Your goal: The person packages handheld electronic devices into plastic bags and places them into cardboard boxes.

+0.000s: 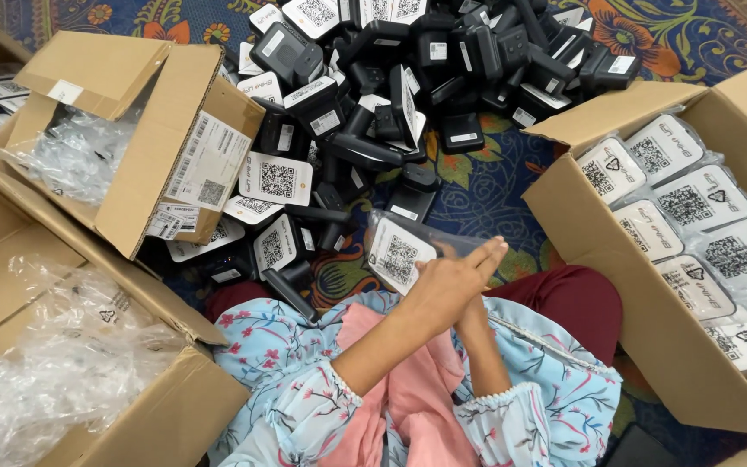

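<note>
My left hand [453,281] reaches across my lap with its fingers stretched flat, and it holds a white-faced device with a square code label inside a clear plastic bag [398,255]. My right hand [475,322] lies under the left one; only its wrist and forearm show, and its fingers are hidden. Just beyond the bagged device lies a heap of black devices with white code faces [391,95] on the patterned carpet [486,195].
On the right an open cardboard box [616,285] holds several bagged white-faced devices. At upper left a tipped box [157,164] holds clear plastic bags. A larger box [131,424] with crumpled clear bags sits at lower left. More white devices lie at the far left edge.
</note>
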